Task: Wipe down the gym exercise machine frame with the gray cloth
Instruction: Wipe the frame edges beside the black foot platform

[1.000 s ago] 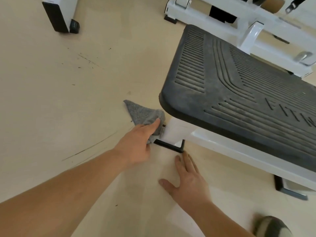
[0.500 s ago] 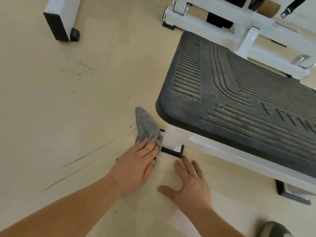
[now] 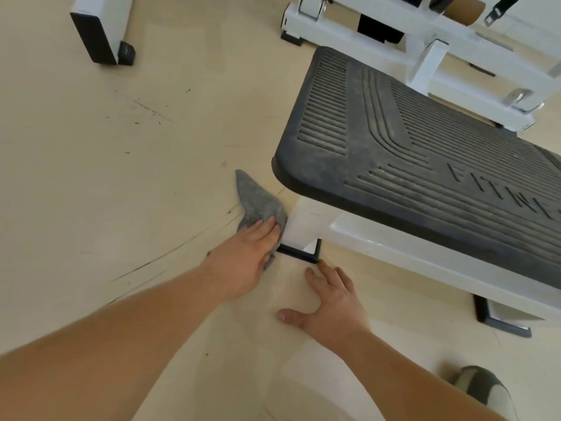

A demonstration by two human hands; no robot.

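Change since earlier frames: little movement is recorded; the gray cloth's free corner, spread wide a second ago, is now seen folded into a narrow point, and the left hand is laid flatter over it.
Left hand (image 3: 243, 256): fingers are extended and pressed down on the gray cloth, pinning it against the white leg rather than curling round it; the thumb is hidden.
Gray cloth (image 3: 258, 202): held under the left fingertips at the outer face of the leg, low down near the floor; its pointed free end is trailed away across the floor, beside the platform's front corner.
Right hand (image 3: 329, 299): laid flat on the floor, fingers open and spread, nothing held; fingertips are placed just short of the black foot.
Machine frame (image 3: 394, 253): white painted bar and leg are seen beneath the platform, the leg being the part in contact with the cloth.
Black foot (image 3: 300, 255): fitted at the base of the leg, resting on the floor.
Footplate (image 3: 409, 153): black ribbed platform, dusty, carried above the white bar.
Floor (image 3: 136, 177): pale beige, marked with dark scuffs.
Shoe (image 3: 482, 390): partly visible at the lower right edge.
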